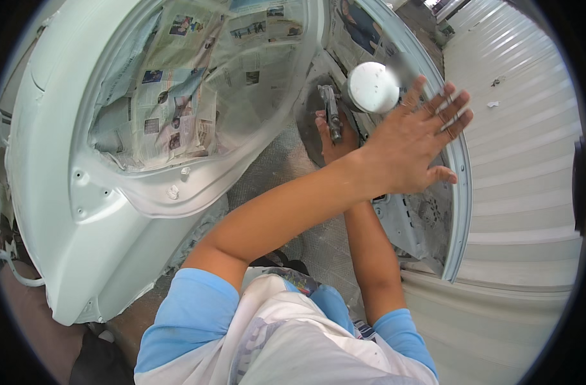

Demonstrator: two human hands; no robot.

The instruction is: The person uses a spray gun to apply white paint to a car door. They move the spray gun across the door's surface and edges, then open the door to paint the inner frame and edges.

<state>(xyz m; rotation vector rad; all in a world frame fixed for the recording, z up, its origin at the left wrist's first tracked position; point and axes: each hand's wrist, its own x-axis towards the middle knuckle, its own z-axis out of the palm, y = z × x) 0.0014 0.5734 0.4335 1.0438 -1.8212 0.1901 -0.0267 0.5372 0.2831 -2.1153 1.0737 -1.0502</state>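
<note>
My right hand [340, 141] is closed around the handle of a spray gun [331, 114] with a round white-topped cup [373, 87]. The gun is in the opening between a pale car body panel [107, 212] and an open car door [460, 192]. My left forearm crosses over the right one. With its fingers spread and back up, my left hand [411, 141] is beside the cup, over the door, holding nothing. Whether it touches the door edge I cannot tell. A grey blur lies just right of the cup.
Newspaper sheets [174, 96] cover the window opening of the car body, and more newspaper [351, 32] covers the door's upper part. A corrugated pale metal wall [517, 160] stands close on the right. A textured grey floor covering [280, 173] lies between body and door.
</note>
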